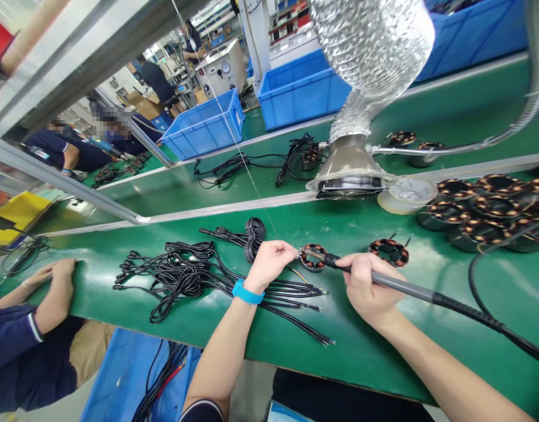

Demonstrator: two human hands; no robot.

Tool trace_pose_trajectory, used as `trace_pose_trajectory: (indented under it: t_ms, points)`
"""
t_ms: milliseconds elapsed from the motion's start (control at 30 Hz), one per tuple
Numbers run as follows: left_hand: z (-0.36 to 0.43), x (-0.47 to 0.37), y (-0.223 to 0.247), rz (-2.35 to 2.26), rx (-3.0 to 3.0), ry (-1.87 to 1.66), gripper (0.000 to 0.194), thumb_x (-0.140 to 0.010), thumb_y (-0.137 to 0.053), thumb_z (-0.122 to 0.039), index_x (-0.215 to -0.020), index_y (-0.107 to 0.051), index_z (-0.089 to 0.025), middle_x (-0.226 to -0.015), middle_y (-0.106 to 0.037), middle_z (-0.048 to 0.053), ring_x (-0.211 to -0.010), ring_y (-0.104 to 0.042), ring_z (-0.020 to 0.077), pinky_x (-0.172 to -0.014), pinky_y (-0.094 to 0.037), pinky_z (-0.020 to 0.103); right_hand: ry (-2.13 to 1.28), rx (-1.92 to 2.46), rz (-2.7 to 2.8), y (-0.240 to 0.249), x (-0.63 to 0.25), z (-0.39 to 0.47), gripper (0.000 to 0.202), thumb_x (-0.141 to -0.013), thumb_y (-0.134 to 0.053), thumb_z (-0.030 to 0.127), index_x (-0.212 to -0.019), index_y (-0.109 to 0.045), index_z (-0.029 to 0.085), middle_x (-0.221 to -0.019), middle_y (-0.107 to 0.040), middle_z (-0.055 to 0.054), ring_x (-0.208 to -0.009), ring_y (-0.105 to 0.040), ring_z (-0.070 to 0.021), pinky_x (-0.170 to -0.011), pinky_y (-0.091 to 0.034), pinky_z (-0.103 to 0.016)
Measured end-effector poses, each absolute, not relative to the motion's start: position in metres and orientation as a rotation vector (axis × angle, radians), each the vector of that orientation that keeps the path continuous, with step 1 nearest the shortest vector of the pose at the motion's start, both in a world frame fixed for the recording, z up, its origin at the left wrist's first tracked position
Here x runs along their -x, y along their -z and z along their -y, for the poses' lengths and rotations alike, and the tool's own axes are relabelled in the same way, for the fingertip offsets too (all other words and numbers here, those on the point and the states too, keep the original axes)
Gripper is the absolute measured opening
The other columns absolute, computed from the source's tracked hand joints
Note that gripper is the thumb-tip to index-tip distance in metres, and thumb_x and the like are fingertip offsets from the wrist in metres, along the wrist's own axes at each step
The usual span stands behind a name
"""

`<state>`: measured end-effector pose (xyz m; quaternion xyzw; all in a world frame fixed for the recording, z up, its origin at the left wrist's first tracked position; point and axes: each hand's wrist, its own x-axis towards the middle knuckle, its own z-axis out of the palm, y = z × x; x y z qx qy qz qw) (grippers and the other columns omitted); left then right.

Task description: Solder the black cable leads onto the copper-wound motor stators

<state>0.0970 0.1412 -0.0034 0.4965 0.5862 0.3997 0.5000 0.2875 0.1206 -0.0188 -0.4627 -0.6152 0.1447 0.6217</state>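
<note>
Stator [313, 257]: lying on the table [375, 346] at frame centre, looking rigid and light with delicate copper windings; best gripped by its rim. Left hand [269, 262] is pinching fine wire at its edge. Right hand [368, 285] is closing around the soldering iron [401, 285], tip touching the stator. Cables [185, 275] are sprawling centre left. No legible writing.

Copper-wound stator ring [313, 257] flat on green mat; soldering iron [383, 281] tip touching it
</note>
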Motion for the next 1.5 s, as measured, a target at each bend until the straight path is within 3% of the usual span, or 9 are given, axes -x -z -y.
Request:
trace_pose_trajectory:
  t_ms: [267, 367, 433, 533, 667, 1033, 1233, 1500]
  points:
    - [-0.141, -0.098, 0.004, -1.406, -1.184, -0.971, 0.012, -0.068, -0.064, -0.022, -0.068, -0.07, -0.012, -0.07, -0.069, 0.005, -0.07, -0.058, 0.0153, -0.069, -0.044, 0.026, -0.369, 1.04, 1.458, 0.022, -0.289, -0.122, 0.032, -0.1, -0.046, 0.029, -0.079, -0.069, 0.022, -0.058, -0.059, 0.001, -0.056, -0.062, -0.0152, -0.059, -0.051, -0.03]
    - [-0.141, -0.098, 0.003, -1.389, -1.189, -0.982, 0.011, -0.069, -0.064, -0.021, -0.067, -0.069, -0.012, -0.071, -0.068, 0.005, -0.071, -0.058, 0.0149, -0.07, -0.044, 0.026, -0.405, 0.98, 1.541, 0.021, -0.287, -0.125, 0.02, -0.1, -0.05, 0.023, -0.093, -0.069, 0.021, -0.064, -0.062, 0.002, -0.058, -0.062, -0.013, -0.061, -0.05, -0.027]
    - [-0.141, -0.098, 0.002, -1.373, -1.194, -0.975, 0.012, -0.07, -0.065, -0.023, -0.068, -0.069, -0.011, -0.072, -0.068, 0.005, -0.071, -0.058, 0.0145, -0.07, -0.044, 0.025, -0.425, 0.89, 1.622, 0.019, -0.284, -0.129, 0.016, -0.098, -0.054, 0.018, -0.106, -0.067, 0.022, -0.078, -0.066, 0.0, -0.066, -0.064, -0.0124, -0.066, -0.052, -0.026]
    - [-0.139, -0.098, -0.001, -1.356, -1.212, -0.954, 0.017, -0.074, -0.068, -0.028, -0.071, -0.068, -0.011, -0.069, -0.065, 0.003, -0.066, -0.054, 0.0122, -0.067, -0.042, 0.024, -0.437, 0.799, 1.723, 0.019, -0.277, -0.135, 0.029, -0.096, -0.058, 0.013, -0.122, -0.062, 0.024, -0.102, -0.064, -0.005, -0.085, -0.065, -0.0136, -0.079, -0.053, -0.026]
    - [-0.136, -0.097, -0.005, -1.302, -1.278, -0.936, 0.026, -0.08, -0.067, -0.036, -0.075, -0.067, -0.01, -0.067, -0.06, 0.001, -0.062, -0.048, 0.0099, -0.061, -0.037, 0.022, -0.477, 0.803, 1.773, 0.024, -0.268, -0.141, 0.042, -0.095, -0.057, 0.009, -0.133, -0.054, 0.026, -0.111, -0.055, -0.006, -0.092, -0.064, -0.0129, -0.088, -0.053, -0.026]
    - [-0.135, -0.093, -0.001, -1.199, -1.357, -0.872, 0.029, -0.08, -0.07, -0.037, -0.085, -0.066, -0.009, -0.079, -0.065, 0.005, -0.07, -0.055, 0.012, -0.068, -0.042, 0.024, -0.419, 0.741, 1.867, 0.028, -0.261, -0.141, 0.04, -0.095, -0.05, 0.005, -0.131, -0.052, 0.023, -0.109, -0.05, -0.007, -0.094, -0.059, -0.0138, -0.084, -0.051, -0.024]
    - [-0.133, -0.091, -0.005, -1.239, -1.377, -0.708, 0.033, -0.081, -0.067, -0.044, -0.081, -0.062, -0.011, -0.059, -0.05, -0.004, -0.052, -0.041, 0.0065, -0.051, -0.03, 0.021, -0.448, 0.766, 1.864, 0.024, -0.266, -0.135, 0.039, -0.092, -0.053, 0.005, -0.127, -0.053, 0.022, -0.105, -0.049, -0.006, -0.087, -0.058, -0.0123, -0.081, -0.05, -0.023]
    - [-0.135, -0.088, -0.011, -1.197, -1.266, -0.667, 0.034, -0.076, -0.072, -0.044, -0.08, -0.062, -0.011, -0.055, -0.046, -0.007, -0.048, -0.035, 0.0044, -0.05, -0.028, 0.021, -0.484, 0.784, 1.849, 0.024, -0.266, -0.133, 0.037, -0.091, -0.053, 0.004, -0.124, -0.054, 0.022, -0.103, -0.049, -0.005, -0.087, -0.058, -0.0127, -0.081, -0.05, -0.024]
